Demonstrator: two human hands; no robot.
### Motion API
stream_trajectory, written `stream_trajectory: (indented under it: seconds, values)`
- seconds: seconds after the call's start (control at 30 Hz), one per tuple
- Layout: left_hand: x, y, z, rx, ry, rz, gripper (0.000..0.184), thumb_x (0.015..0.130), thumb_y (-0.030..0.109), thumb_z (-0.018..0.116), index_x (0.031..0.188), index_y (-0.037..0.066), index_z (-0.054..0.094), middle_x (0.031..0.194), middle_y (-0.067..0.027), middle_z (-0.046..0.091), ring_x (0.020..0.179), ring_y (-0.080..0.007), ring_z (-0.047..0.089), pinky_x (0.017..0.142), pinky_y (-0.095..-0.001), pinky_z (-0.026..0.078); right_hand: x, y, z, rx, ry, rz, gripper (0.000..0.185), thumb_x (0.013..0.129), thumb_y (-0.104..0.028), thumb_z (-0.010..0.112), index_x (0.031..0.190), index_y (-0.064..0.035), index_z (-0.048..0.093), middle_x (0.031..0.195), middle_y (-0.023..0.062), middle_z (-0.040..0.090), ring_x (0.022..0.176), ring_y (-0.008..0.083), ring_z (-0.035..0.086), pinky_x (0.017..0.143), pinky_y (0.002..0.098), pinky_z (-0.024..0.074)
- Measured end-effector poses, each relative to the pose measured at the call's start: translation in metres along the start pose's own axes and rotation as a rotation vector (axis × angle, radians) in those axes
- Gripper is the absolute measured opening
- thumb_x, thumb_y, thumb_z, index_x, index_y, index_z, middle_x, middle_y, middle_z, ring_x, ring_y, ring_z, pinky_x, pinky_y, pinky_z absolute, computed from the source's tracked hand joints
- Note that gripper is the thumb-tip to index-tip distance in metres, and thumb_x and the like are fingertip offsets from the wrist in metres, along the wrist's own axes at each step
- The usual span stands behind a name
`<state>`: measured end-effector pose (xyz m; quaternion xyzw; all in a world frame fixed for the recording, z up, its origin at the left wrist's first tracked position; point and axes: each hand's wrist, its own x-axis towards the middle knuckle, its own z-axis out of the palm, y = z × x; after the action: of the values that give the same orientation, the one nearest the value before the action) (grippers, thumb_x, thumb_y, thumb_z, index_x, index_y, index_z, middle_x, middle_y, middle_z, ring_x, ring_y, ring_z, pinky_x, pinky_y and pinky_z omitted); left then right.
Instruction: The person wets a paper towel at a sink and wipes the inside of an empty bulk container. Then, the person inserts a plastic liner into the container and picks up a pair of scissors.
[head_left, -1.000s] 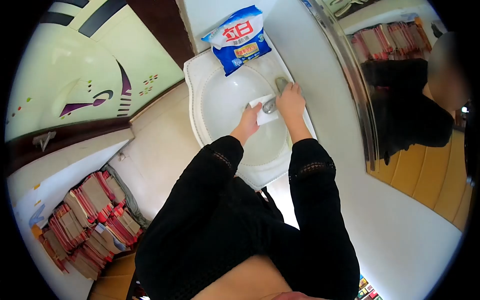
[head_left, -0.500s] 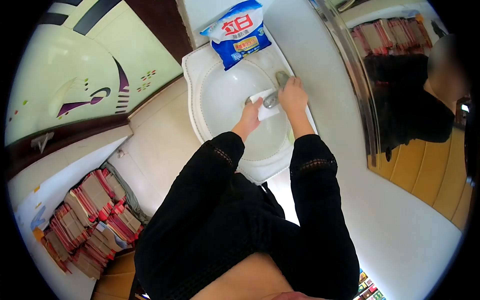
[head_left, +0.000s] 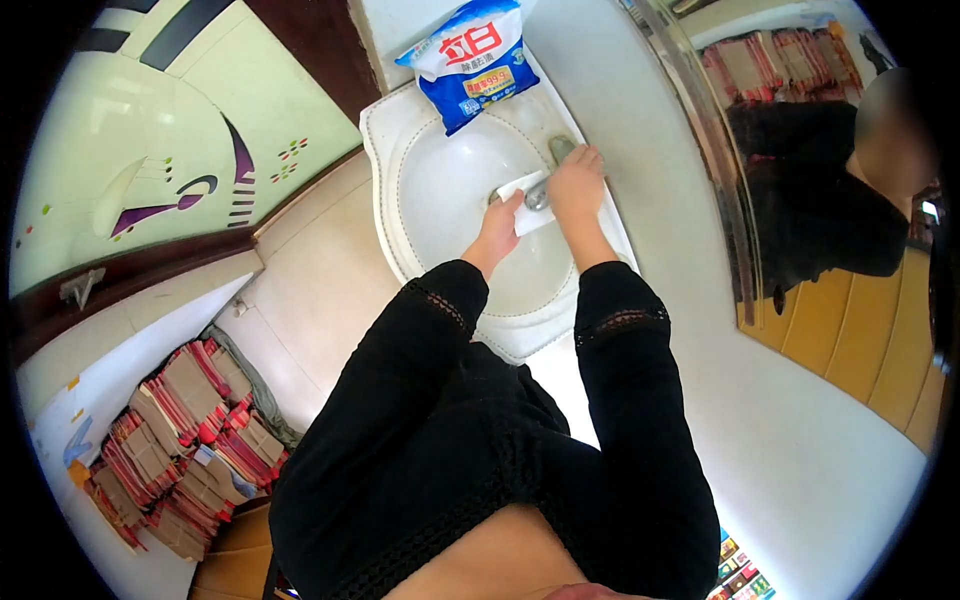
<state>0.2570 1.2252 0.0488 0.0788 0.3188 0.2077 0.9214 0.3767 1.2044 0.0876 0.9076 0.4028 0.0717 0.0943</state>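
Note:
My left hand (head_left: 495, 232) is over the basin, closed on a flat white rectangular piece (head_left: 532, 218) whose kind I cannot make out. It sits under the metal faucet spout (head_left: 538, 195). My right hand (head_left: 578, 185) is wrapped over the faucet at the right side of the sink, next to its handle (head_left: 562, 148); its fingertips are partly hidden. The white oval washbasin (head_left: 420, 215) surrounds both hands. A blue and white detergent bag (head_left: 480, 70) rests on the far rim.
A wall mirror (head_left: 800, 200) is to the right, reflecting a person in black. On the left stands a decorated glass door (head_left: 180, 130) with a handle (head_left: 82, 287). Below it are stacked bundles of red and brown folded paper or card (head_left: 180, 440).
My right hand has shifted slightly and turned over the faucet, its fingers now covering more of it. My left hand still holds the white piece in nearly the same spot.

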Motion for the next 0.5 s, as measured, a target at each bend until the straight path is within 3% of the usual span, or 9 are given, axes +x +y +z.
stream_trajectory:
  seconds: [0.07, 0.13, 0.27, 0.33, 0.47, 0.5]
  values:
    - [-0.001, -0.001, 0.001, 0.002, 0.017, -0.006, 0.031, 0.088, 0.016, 0.044, 0.115, 0.001, 0.042, 0.106, -0.0091, 0.053, 0.095, -0.0213, 0.053, 0.084, -0.0353, 0.043, -0.002, -0.007, -0.003, -0.095, 0.077, 0.001, 0.058, 0.075, -0.021, 0.047, 0.122, 0.0088, 0.031, 0.122, 0.0256, 0.038, 0.113, 0.0341, 0.040, 0.093, 0.0376, 0.0352]
    - [0.000, 0.000, -0.006, 0.042, 0.067, -0.002, 0.030, 0.088, 0.017, 0.045, 0.113, 0.001, 0.043, 0.102, -0.0089, 0.055, 0.090, -0.0208, 0.055, 0.081, -0.0346, 0.044, -0.003, -0.011, -0.010, 0.030, 0.021, 0.050, 0.062, 0.076, -0.022, 0.049, 0.125, 0.0090, 0.028, 0.125, 0.0281, 0.034, 0.116, 0.0368, 0.036, 0.099, 0.0390, 0.0268]
    - [0.007, 0.001, -0.039, 0.139, 0.170, 0.076, 0.027, 0.088, 0.019, 0.045, 0.107, 0.000, 0.048, 0.095, -0.0084, 0.057, 0.083, -0.0187, 0.055, 0.073, -0.0309, 0.044, -0.019, -0.001, -0.040, 0.233, 0.048, -0.044, 0.060, 0.077, -0.022, 0.050, 0.124, 0.0089, 0.030, 0.129, 0.0269, 0.031, 0.118, 0.0357, 0.034, 0.099, 0.0417, 0.0259]
    - [0.005, 0.005, -0.058, 0.550, 0.288, 0.141, 0.030, 0.086, 0.022, 0.048, 0.104, -0.002, 0.050, 0.090, -0.0075, 0.057, 0.078, -0.0165, 0.054, 0.069, -0.0286, 0.042, -0.041, 0.006, -0.052, 0.448, 0.213, -0.171, 0.055, 0.076, -0.024, 0.053, 0.120, 0.0060, 0.038, 0.127, 0.0243, 0.035, 0.115, 0.0353, 0.036, 0.098, 0.0427, 0.0263]
    - [-0.017, 0.026, -0.066, 0.569, 0.292, 0.171, 0.033, 0.085, 0.024, 0.050, 0.101, -0.004, 0.051, 0.088, -0.0068, 0.056, 0.076, -0.0155, 0.053, 0.067, -0.0273, 0.041, -0.108, 0.018, -0.065, 0.651, 0.205, -0.137, 0.041, 0.076, -0.020, 0.053, 0.111, 0.0003, 0.049, 0.124, 0.0197, 0.040, 0.112, 0.0356, 0.039, 0.096, 0.0443, 0.0282]
    - [-0.022, 0.031, -0.077, 0.859, 0.298, 0.176, 0.032, 0.085, 0.023, 0.049, 0.101, -0.004, 0.051, 0.088, -0.0069, 0.056, 0.076, -0.0158, 0.053, 0.068, -0.0276, 0.041, -0.126, 0.023, -0.060, 0.728, 0.120, -0.124, 0.035, 0.077, -0.019, 0.053, 0.108, -0.0020, 0.051, 0.121, 0.0183, 0.043, 0.110, 0.0349, 0.042, 0.095, 0.0443, 0.0294]
